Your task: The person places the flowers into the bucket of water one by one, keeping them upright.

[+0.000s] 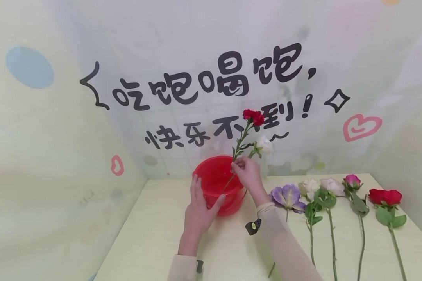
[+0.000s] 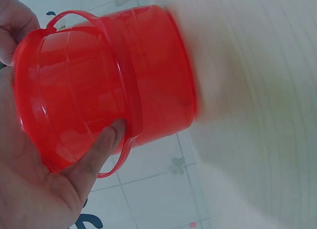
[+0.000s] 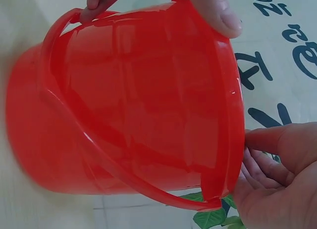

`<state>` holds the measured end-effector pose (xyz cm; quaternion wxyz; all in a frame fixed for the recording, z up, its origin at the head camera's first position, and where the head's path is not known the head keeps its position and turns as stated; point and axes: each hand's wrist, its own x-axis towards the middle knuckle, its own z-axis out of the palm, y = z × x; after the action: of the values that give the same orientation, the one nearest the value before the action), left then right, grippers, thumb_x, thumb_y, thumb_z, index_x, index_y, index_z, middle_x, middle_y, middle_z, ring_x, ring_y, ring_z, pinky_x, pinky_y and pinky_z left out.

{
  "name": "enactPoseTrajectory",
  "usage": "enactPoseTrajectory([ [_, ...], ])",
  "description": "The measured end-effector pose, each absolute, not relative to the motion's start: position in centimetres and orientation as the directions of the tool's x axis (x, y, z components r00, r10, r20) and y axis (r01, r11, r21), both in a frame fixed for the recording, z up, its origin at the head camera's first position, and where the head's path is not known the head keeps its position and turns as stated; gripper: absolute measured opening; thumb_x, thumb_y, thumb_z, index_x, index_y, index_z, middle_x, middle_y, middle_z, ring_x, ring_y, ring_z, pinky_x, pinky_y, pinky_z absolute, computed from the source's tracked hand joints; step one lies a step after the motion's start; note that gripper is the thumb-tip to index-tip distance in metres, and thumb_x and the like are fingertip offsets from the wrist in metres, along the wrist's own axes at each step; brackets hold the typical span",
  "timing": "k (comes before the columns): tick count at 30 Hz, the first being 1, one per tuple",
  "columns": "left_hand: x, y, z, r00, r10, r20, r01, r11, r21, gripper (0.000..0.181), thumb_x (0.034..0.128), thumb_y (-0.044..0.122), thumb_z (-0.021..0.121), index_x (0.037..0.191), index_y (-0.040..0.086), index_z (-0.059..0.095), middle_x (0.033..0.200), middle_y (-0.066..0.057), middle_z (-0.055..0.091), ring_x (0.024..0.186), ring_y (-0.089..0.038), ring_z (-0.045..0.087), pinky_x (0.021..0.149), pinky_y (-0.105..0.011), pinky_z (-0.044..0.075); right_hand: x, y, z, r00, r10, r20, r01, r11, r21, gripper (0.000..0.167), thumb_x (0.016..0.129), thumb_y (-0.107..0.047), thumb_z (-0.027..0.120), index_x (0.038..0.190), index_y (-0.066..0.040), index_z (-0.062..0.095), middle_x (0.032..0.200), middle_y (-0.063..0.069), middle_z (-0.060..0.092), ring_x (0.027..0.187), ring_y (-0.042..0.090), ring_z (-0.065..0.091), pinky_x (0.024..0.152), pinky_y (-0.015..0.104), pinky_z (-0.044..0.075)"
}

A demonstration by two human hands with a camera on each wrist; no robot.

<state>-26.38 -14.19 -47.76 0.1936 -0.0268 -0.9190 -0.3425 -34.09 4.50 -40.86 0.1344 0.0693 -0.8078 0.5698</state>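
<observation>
A red bucket [image 1: 228, 208] stands upright at the back of the table. My left hand [image 1: 199, 210] grips its left side, with the thumb [image 2: 101, 145] pressed against the outer wall near the handle [image 2: 130, 75]. Over the bucket's right rim, my right hand [image 1: 247, 175] pinches the stem of a red flower [image 1: 254, 117]; the stem's lower end slants down into the bucket. A white rose [image 1: 263, 145] leans right just behind that hand, and where its stem ends is hidden. In the right wrist view, my right hand [image 3: 285, 174] is at the bucket's rim.
On the table's right side lie several long-stemmed flowers: a purple one [image 1: 287, 197], pale roses [image 1: 332, 186], a pink rose [image 1: 352, 181] and a red rose [image 1: 385, 197]. A printed wall sheet [image 1: 197, 39] hangs behind the table [image 1: 154, 226].
</observation>
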Motion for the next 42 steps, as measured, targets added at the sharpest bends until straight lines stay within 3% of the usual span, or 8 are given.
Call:
enactPoseTrajectory([
  [11,-26.9,-14.2,-47.3,-0.915,-0.072,0.397,0.207,0.762,0.614,0.115,0.0864,0.061,0.08,0.17,0.023,0.011,0.167,-0.001,0.031,0.118,-0.031,0.066,0.084,-0.045,0.064,-34.7,4.7,-39.9,-0.968,0.019,0.249,-0.223,0.384,-0.896,0.019,0.102,-0.012,0.069,0.11,0.006,0.069,0.097,0.02,0.076,0.089,0.031,0.077,0.079,0.039,0.063],
  [26,-26.8,-14.1,-47.6,-0.915,-0.059,0.4,0.217,0.764,0.608,0.114,0.0874,0.059,0.08,0.17,0.021,0.011,0.168,0.0,0.029,0.109,-0.028,0.069,0.084,-0.042,0.064,-35.0,4.9,-39.5,-0.992,0.009,0.125,-0.111,0.39,-0.914,0.024,0.102,-0.015,0.069,0.112,0.006,0.072,0.098,0.02,0.078,0.092,0.033,0.078,0.088,0.041,0.063],
  [34,-26.7,-14.1,-48.0,-0.916,-0.059,0.398,0.213,0.768,0.604,0.114,0.0875,0.061,0.079,0.17,0.021,0.011,0.169,0.0,0.029,0.106,-0.026,0.07,0.082,-0.041,0.065,-35.0,6.3,-39.3,-0.994,-0.109,-0.023,-0.004,0.242,-0.97,0.036,0.109,-0.015,0.056,0.131,0.012,0.064,0.115,0.025,0.074,0.104,0.032,0.077,0.096,0.039,0.06],
  [42,-26.5,-14.2,-48.0,-0.919,-0.068,0.388,0.198,0.77,0.606,0.114,0.0873,0.062,0.078,0.17,0.022,0.011,0.169,0.0,0.028,0.104,-0.026,0.07,0.082,-0.041,0.065,-35.1,7.8,-39.0,-0.953,-0.266,-0.144,0.127,0.077,-0.989,0.046,0.113,-0.019,0.047,0.146,0.013,0.052,0.135,0.032,0.064,0.121,0.039,0.07,0.103,0.043,0.055],
])
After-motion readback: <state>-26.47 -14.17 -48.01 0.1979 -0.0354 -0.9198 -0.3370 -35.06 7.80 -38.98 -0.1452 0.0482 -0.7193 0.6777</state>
